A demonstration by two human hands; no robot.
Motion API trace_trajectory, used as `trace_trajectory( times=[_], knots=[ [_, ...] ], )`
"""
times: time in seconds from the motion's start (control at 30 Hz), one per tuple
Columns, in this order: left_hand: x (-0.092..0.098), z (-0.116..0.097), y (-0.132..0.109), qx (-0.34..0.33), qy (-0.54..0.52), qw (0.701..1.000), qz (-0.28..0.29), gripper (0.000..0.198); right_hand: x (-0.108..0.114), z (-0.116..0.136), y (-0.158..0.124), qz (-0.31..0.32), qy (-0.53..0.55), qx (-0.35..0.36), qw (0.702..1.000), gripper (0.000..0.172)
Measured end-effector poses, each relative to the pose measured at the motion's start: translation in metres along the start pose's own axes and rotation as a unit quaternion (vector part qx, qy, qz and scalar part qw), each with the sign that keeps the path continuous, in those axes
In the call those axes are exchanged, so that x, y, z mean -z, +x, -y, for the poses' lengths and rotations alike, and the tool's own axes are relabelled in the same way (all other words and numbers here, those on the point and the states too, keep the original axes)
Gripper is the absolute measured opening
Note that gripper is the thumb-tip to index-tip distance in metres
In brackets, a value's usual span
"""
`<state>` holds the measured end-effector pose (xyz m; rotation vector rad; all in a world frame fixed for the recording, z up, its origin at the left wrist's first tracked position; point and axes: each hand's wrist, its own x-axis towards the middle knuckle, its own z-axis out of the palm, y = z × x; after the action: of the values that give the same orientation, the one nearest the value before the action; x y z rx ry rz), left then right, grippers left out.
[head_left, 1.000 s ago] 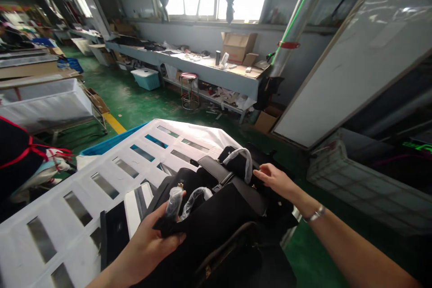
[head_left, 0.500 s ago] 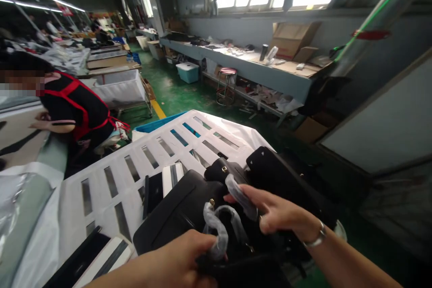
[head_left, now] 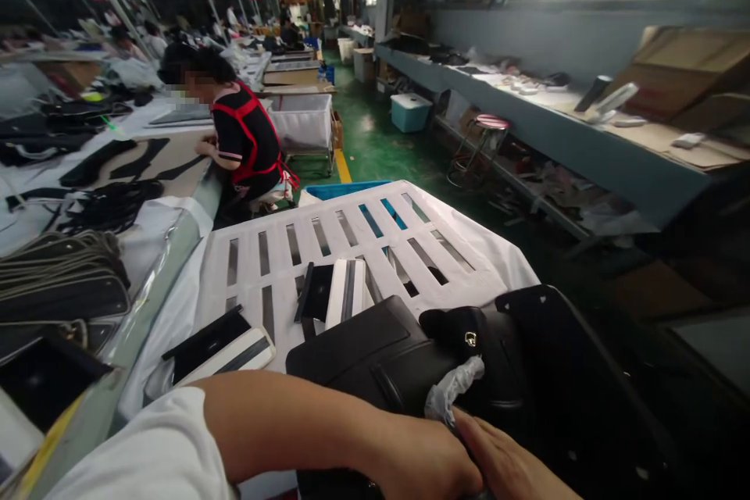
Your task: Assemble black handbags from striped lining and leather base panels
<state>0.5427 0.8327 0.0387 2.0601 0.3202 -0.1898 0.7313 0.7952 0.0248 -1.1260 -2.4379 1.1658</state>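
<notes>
In the head view a black leather handbag [head_left: 357,355] lies at the front of the slatted rack, with more black bag parts [head_left: 586,375] beside it on the right. Its curved handle [head_left: 454,389] is wrapped in clear plastic and runs from a gold-coloured ring down to my hands. My left hand [head_left: 430,457] is closed at the handle's lower end, its arm stretched across the bag. Close against it is my right hand [head_left: 507,453], fingers together along the handle. Both hands' fingertips are partly hidden, and the bottom edge cuts them off.
White slatted rack [head_left: 305,223] holds black-and-white pieces [head_left: 345,293] behind the bag. A co-worker [head_left: 240,133] in a black-and-red apron bends over the left table [head_left: 176,156]. On the right runs a long bench [head_left: 586,121] with a stool [head_left: 483,141] before it.
The view has swung left. My hands, apart on separate wrapped handle sections before, have come together at the lower end of one wrapped handle, with my left arm reaching farther right.
</notes>
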Motion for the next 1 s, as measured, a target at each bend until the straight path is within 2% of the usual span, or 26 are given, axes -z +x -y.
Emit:
trace_trajectory(
  times=[0.1, 0.23, 0.37, 0.47, 0.57, 0.63, 0.67, 0.7, 0.73, 0.77, 0.83, 0.87, 0.9, 0.93, 1.0],
  knots=[
    [-0.004, -0.005, -0.007, -0.002, 0.089, 0.996, -0.021, 0.033, 0.006, 0.022, 0.018, 0.06, -0.038, 0.007, 0.997, 0.066],
    [-0.017, -0.004, -0.032, 0.093, 0.174, 0.973, -0.119, 0.014, 0.0, 0.037, 0.041, 0.1, -0.118, -0.044, 0.987, 0.069],
    [-0.021, 0.009, -0.056, 0.11, 0.176, 0.959, -0.195, 0.012, -0.007, 0.039, 0.064, 0.127, -0.132, -0.048, 0.982, 0.037],
    [-0.008, 0.017, -0.068, 0.135, 0.164, 0.952, -0.219, 0.01, 0.002, 0.045, 0.088, 0.142, -0.139, -0.026, 0.98, 0.024],
    [0.022, 0.012, -0.089, 0.141, 0.141, 0.951, -0.236, 0.013, 0.027, 0.053, 0.11, 0.133, -0.147, -0.004, 0.98, 0.022],
    [0.045, 0.003, -0.113, 0.12, 0.112, 0.944, -0.287, 0.019, 0.051, 0.059, 0.117, 0.117, -0.142, 0.011, 0.983, 0.021],
    [0.056, 0.0, -0.126, 0.109, 0.091, 0.926, -0.351, 0.025, 0.064, 0.061, 0.117, 0.107, -0.133, 0.015, 0.985, 0.021],
    [0.065, 0.0, -0.141, 0.106, 0.065, 0.889, -0.441, 0.033, 0.078, 0.063, 0.116, 0.095, -0.124, 0.017, 0.988, 0.019],
    [0.073, 0.004, -0.154, 0.101, 0.03, 0.837, -0.536, 0.038, 0.093, 0.064, 0.112, 0.082, -0.115, 0.015, 0.99, 0.013],
    [0.079, 0.013, -0.167, 0.091, -0.009, 0.772, -0.629, 0.038, 0.109, 0.066, 0.109, 0.055, -0.107, 0.02, 0.992, 0.011],
    [0.08, 0.046, -0.187, 0.086, -0.079, 0.647, -0.754, 0.03, 0.141, 0.069, 0.104, -0.007, -0.117, 0.016, 0.993, 0.024],
    [0.075, 0.068, -0.194, 0.11, -0.103, 0.607, -0.781, 0.027, 0.157, 0.072, 0.105, -0.046, -0.136, 0.012, 0.99, 0.033],
    [0.067, 0.093, -0.198, 0.165, -0.116, 0.581, -0.789, 0.027, 0.172, 0.076, 0.107, -0.093, -0.166, -0.004, 0.982, 0.043],
    [0.058, 0.119, -0.2, 0.227, -0.111, 0.541, -0.802, 0.027, 0.186, 0.08, 0.111, -0.136, -0.189, -0.025, 0.972, 0.05],
    [0.037, 0.169, -0.196, 0.29, -0.12, 0.542, -0.78, 0.035, 0.211, 0.089, 0.122, -0.21, -0.21, -0.088, 0.951, 0.052]
  ],
)
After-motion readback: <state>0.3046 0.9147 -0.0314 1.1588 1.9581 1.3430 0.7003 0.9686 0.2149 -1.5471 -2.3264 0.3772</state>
